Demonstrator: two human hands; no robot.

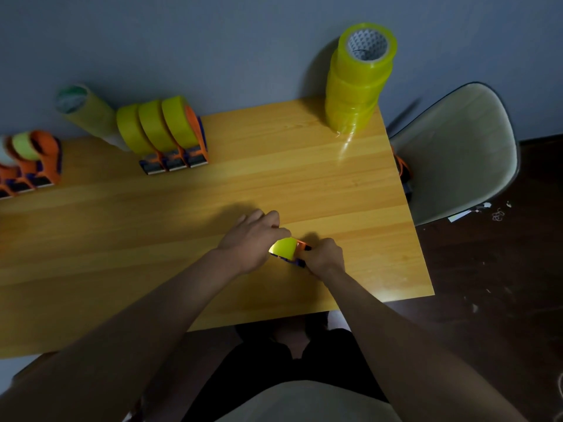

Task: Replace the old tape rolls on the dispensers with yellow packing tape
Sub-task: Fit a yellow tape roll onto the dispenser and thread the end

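Yellow tape roll (pixel 284 248) on dispenser (pixel 300 254) between hands; right hand (pixel 324 255) grips dispenser, left hand (pixel 254 239) fingers curled over roll.

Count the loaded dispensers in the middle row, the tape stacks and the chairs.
Orange-and-blue plastic dispensers holding yellow tape rolls, middle row: 3
Tall stacks of tape rolls: 2
Pale moulded chair: 1
Total: 6

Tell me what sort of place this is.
Probably a makeshift packing workstation in a plain room: a wooden table against a bare grey wall, a stack of yellow tape rolls, loaded tape dispensers lined up, and a plastic chair beside it.
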